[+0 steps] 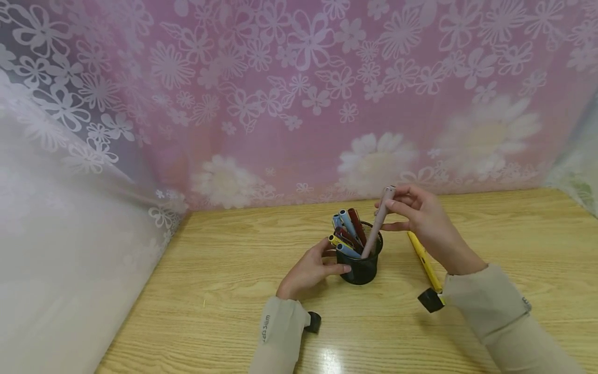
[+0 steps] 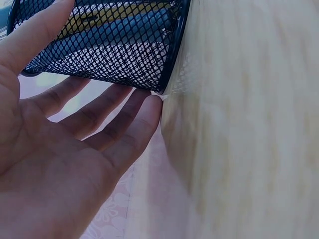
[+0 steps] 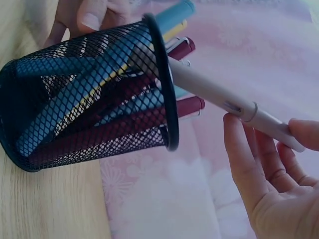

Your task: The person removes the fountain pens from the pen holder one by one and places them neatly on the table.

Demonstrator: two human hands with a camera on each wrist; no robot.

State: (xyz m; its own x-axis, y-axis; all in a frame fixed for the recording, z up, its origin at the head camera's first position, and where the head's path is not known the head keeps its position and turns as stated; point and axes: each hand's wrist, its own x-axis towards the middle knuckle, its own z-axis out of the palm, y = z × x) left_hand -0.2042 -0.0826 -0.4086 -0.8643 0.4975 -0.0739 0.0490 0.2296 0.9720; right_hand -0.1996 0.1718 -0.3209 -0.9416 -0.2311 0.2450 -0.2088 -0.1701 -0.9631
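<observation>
A black mesh pen holder [image 1: 358,272] stands on the wooden table with several pens in it, blue, dark red and yellow. My left hand [image 1: 309,269] holds it from the left, thumb at the near side and fingers round the far side. In my right hand [image 1: 426,223] is a pale grey pen [image 1: 378,221], pinched near its upper end between thumb and fingers. The pen slants, and its lower end is inside the holder's rim; in the right wrist view the mesh partly hides that end.
A yellow pen [image 1: 422,259] lies on the table to the right, partly behind the right wrist and sleeve. A pink flowered cloth [image 1: 289,130] hangs along the table's back edge, and a pale cloth [image 1: 70,234] hangs at the left.
</observation>
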